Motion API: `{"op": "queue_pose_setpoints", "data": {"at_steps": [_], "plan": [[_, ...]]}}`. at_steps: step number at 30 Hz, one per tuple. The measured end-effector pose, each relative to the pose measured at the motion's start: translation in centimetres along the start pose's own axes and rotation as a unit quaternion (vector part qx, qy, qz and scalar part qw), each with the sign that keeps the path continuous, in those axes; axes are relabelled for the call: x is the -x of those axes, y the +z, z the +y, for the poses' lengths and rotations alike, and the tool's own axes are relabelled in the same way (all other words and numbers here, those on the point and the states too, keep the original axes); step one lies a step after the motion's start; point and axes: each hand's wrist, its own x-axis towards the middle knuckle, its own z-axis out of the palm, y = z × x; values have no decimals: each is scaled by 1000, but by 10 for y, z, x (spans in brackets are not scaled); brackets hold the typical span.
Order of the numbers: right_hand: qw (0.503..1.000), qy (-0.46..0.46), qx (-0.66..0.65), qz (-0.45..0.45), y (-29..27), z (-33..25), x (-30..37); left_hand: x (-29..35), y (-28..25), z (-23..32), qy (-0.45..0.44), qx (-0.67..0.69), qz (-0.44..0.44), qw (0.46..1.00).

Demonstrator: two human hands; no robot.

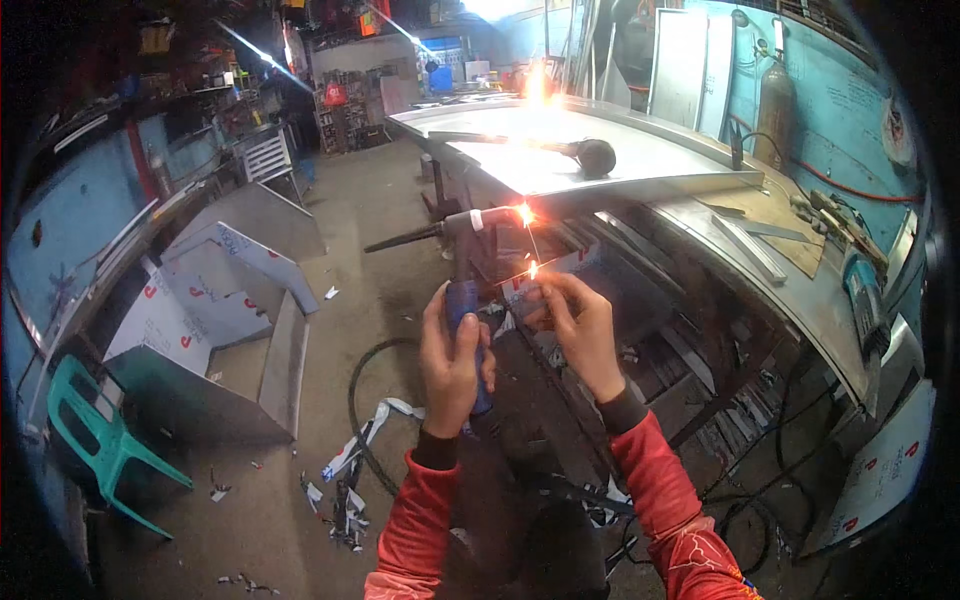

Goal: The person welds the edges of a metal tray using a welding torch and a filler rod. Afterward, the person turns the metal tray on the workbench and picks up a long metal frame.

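Note:
My left hand [455, 355] is wrapped round the blue handle of a TIG welding torch [462, 292], its thumb along the side. The torch head points right, and a bright glow burns at its tip by the front edge of a shiny sheet metal panel [660, 187]. A long dark cap sticks out leftward from the head. Below and right of the tip, my right hand [582, 330] pinches a thin filler rod [530, 240], with a second small glow close to the fingertips. On the panel lies a mallet [595, 157] with a dark round head.
A blue-green angle grinder [864, 292] and a metal bar [748, 250] lie on the bench to the right. A gas cylinder [774, 115] stands behind. Leftward are bent sheet metal pieces [235, 310] and a green plastic chair [105, 430]. A cable [358, 400] and scraps litter the floor.

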Motion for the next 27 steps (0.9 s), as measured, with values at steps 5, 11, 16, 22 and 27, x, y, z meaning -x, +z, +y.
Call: {"op": "queue_pose_setpoints", "data": {"at_steps": [5,11,16,22,27], "plan": [[997,-33,64,24,1,3,-3,6,5,4,89,-46,64,993],[970,-140,197,29,-17,-2,-5,-3,-23,48,86,-144,26,986],[937,-178,292,78,-43,-7,-14,-12,-37,93,103,-350,-5,931],[947,-186,242,95,-36,3,-9,-13,-29,95,200,-465,-35,862],[946,-178,240,128,-48,6,3,-10,-26,82,181,-463,-30,867]]}}
